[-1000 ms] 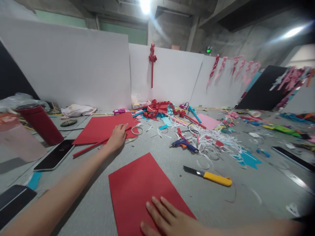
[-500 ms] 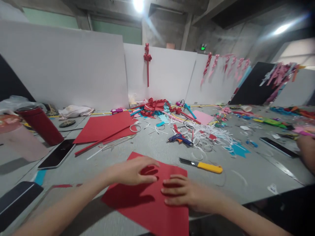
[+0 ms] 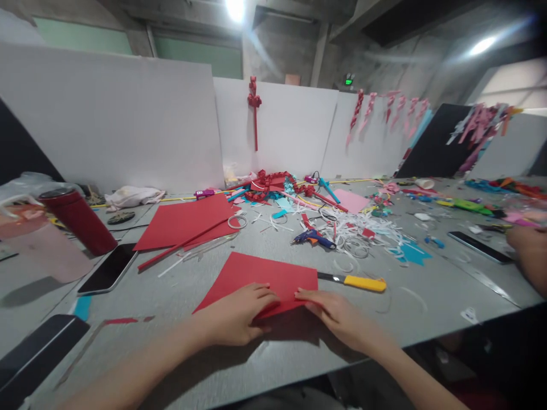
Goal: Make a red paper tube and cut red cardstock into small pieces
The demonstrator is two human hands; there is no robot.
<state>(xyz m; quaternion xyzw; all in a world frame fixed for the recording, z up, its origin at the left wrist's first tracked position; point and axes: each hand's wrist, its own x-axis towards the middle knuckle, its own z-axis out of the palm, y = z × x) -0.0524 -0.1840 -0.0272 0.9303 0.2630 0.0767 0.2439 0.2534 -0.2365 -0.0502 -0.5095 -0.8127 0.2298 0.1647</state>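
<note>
A sheet of red paper (image 3: pixel 256 273) lies on the grey table near its front edge, its near edge lifted or folded between my hands. My left hand (image 3: pixel 243 313) grips that near edge left of centre, fingers on top and thumb below. My right hand (image 3: pixel 337 316) pinches the same edge further right. A yellow utility knife (image 3: pixel 363 283) lies just right of the paper, its blade end next to the paper's right edge. Behind the paper rests a blue glue gun (image 3: pixel 315 239) beside white paper scraps (image 3: pixel 367 228).
Further red sheets (image 3: pixel 183 222) lie at the left under a thin red stick (image 3: pixel 171 250). Phones (image 3: pixel 109 269), a red flask (image 3: pixel 81 222) and a pink jug (image 3: pixel 47 245) stand or lie left. Another person's hand (image 3: pixel 527 250) is at the right, near a phone (image 3: pixel 478 246).
The red paper has moved up the table and its near part no longer spreads towards me. Both hands have closed on its near edge; the left had been raised with fingers curved.
</note>
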